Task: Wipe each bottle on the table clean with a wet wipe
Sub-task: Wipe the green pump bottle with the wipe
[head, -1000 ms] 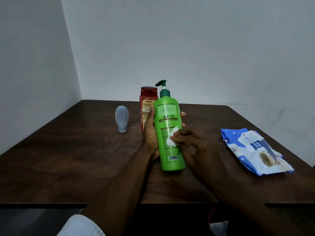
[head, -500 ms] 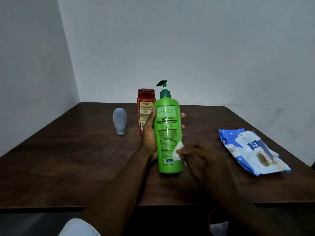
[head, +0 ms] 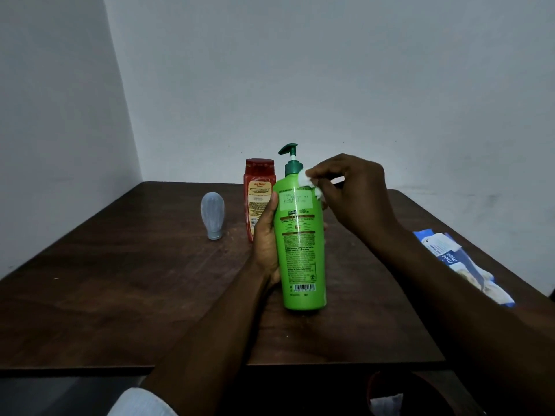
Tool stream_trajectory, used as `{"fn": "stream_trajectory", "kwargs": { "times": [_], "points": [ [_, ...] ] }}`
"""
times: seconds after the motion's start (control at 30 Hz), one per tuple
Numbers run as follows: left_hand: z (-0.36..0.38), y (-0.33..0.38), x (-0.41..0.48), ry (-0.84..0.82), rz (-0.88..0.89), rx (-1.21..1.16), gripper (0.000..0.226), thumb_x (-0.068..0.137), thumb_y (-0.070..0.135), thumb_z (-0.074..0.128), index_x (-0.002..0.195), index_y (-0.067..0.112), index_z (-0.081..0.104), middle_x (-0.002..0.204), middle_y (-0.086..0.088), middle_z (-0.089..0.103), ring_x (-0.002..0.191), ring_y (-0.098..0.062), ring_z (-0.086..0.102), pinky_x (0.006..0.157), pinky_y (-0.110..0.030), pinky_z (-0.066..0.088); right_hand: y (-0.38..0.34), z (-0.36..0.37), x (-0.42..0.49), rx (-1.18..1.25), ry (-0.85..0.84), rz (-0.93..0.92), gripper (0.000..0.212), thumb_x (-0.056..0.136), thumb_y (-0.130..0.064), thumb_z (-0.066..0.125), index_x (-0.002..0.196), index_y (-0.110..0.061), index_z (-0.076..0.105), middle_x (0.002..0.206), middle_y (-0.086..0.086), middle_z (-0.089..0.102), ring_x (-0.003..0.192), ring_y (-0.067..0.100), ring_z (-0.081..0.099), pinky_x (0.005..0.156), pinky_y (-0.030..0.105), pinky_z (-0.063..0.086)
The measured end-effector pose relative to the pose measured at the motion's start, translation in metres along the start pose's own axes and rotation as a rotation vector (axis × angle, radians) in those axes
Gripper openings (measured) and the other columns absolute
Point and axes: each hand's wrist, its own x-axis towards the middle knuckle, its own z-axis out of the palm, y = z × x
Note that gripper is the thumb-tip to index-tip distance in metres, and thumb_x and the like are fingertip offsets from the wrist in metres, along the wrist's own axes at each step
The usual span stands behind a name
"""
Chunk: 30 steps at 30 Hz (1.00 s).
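A tall green pump bottle with a dark green pump head is held upright above the dark wooden table. My left hand grips its left side, thumb along the front edge. My right hand pinches a small white wet wipe against the bottle's right shoulder, just under the pump collar. Behind the green bottle stands a red bottle with an orange label. A small pale blue bottle stands cap-down to its left.
A blue and white wet wipe pack lies at the table's right edge, partly behind my right forearm. White walls meet in a corner behind the table. Something white shows in a dark round container below the table's near edge.
My right hand has carried the wipe from the bottle's lower right side up to its shoulder by the pump. The left hand keeps its grip on the bottle.
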Motion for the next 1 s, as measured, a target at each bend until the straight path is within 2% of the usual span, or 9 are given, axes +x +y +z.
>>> {"fn": "stream_trajectory", "kwargs": {
  "times": [0.1, 0.2, 0.27, 0.37, 0.5, 0.6, 0.77, 0.87, 1.0],
  "points": [
    [0.002, 0.001, -0.001, 0.007, -0.004, -0.006, 0.064, 0.096, 0.061, 0.038, 0.115, 0.007, 0.066, 0.093, -0.012, 0.072, 0.079, -0.024, 0.071, 0.077, -0.038, 0.055, -0.002, -0.001, -0.014, 0.016, 0.016, 0.012, 0.023, 0.084, 0.003, 0.063, 0.092, -0.01, 0.079, 0.094, -0.002, 0.074, 0.082, 0.005, 0.07, 0.071, 0.024, 0.06],
    [0.002, 0.0, 0.001, 0.024, 0.013, -0.045, 0.061, 0.099, 0.058, 0.034, 0.124, 0.009, 0.062, 0.091, -0.011, 0.071, 0.074, -0.023, 0.071, 0.072, -0.036, 0.056, -0.004, -0.005, -0.033, -0.001, -0.005, 0.015, 0.034, 0.075, 0.01, 0.059, 0.093, -0.011, 0.079, 0.096, -0.003, 0.074, 0.089, 0.0, 0.067, 0.077, 0.007, 0.051],
    [0.002, -0.001, 0.003, 0.028, 0.024, -0.053, 0.064, 0.101, 0.058, 0.031, 0.129, 0.008, 0.06, 0.097, -0.012, 0.069, 0.077, -0.023, 0.069, 0.072, -0.035, 0.055, -0.002, -0.006, -0.049, -0.017, -0.033, 0.0, 0.039, 0.071, 0.013, 0.06, 0.095, -0.011, 0.079, 0.099, -0.001, 0.074, 0.094, 0.002, 0.066, 0.08, 0.009, 0.052],
    [0.003, -0.002, 0.004, -0.004, -0.01, -0.086, 0.073, 0.097, 0.062, 0.03, 0.124, 0.001, 0.061, 0.104, -0.014, 0.064, 0.078, -0.022, 0.067, 0.074, -0.036, 0.056, -0.001, -0.01, -0.08, 0.005, -0.08, -0.001, 0.035, 0.074, 0.009, 0.065, 0.098, -0.013, 0.079, 0.104, -0.002, 0.074, 0.099, 0.001, 0.066, 0.088, 0.015, 0.052],
    [0.0, -0.001, 0.003, 0.01, 0.013, -0.041, 0.074, 0.094, 0.061, 0.035, 0.127, 0.0, 0.058, 0.116, -0.015, 0.063, 0.086, -0.025, 0.069, 0.076, -0.038, 0.057, -0.007, -0.019, -0.125, 0.046, -0.149, 0.028, 0.029, 0.079, -0.005, 0.061, 0.1, -0.014, 0.079, 0.107, -0.009, 0.073, 0.103, -0.007, 0.065, 0.09, 0.007, 0.046],
    [-0.001, 0.0, 0.004, 0.021, 0.028, -0.008, 0.073, 0.093, 0.06, 0.034, 0.135, 0.003, 0.052, 0.124, -0.014, 0.061, 0.097, -0.027, 0.068, 0.081, -0.044, 0.058, -0.006, -0.025, -0.153, 0.044, -0.202, 0.065, 0.032, 0.079, -0.005, 0.063, 0.102, -0.019, 0.079, 0.11, -0.013, 0.072, 0.104, -0.01, 0.063, 0.091, 0.007, 0.046],
    [-0.003, 0.0, 0.004, 0.021, 0.02, -0.017, 0.072, 0.095, 0.06, 0.033, 0.134, 0.003, 0.053, 0.124, -0.014, 0.061, 0.098, -0.028, 0.068, 0.083, -0.048, 0.057, -0.003, -0.031, -0.172, 0.093, -0.257, 0.154, 0.034, 0.078, 0.002, 0.078, 0.102, -0.022, 0.079, 0.112, -0.016, 0.071, 0.105, -0.008, 0.064, 0.09, 0.013, 0.051],
    [-0.004, 0.0, 0.003, 0.041, 0.017, -0.028, 0.07, 0.095, 0.059, 0.033, 0.128, 0.003, 0.059, 0.12, -0.014, 0.064, 0.095, -0.028, 0.069, 0.08, -0.047, 0.058, -0.004, -0.03, -0.169, 0.084, -0.265, 0.159, 0.04, 0.076, 0.006, 0.079, 0.101, -0.025, 0.079, 0.11, -0.017, 0.072, 0.105, -0.005, 0.065, 0.089, 0.016, 0.053],
    [-0.004, 0.001, 0.004, 0.042, 0.003, -0.048, 0.072, 0.094, 0.06, 0.033, 0.122, 0.003, 0.066, 0.119, -0.014, 0.064, 0.096, -0.028, 0.069, 0.079, -0.046, 0.059, -0.008, -0.029, -0.145, 0.171, -0.255, 0.222, 0.032, 0.077, 0.002, 0.08, 0.098, -0.021, 0.08, 0.106, -0.017, 0.071, 0.096, -0.007, 0.067, 0.08, 0.008, 0.052]
  ]
}}
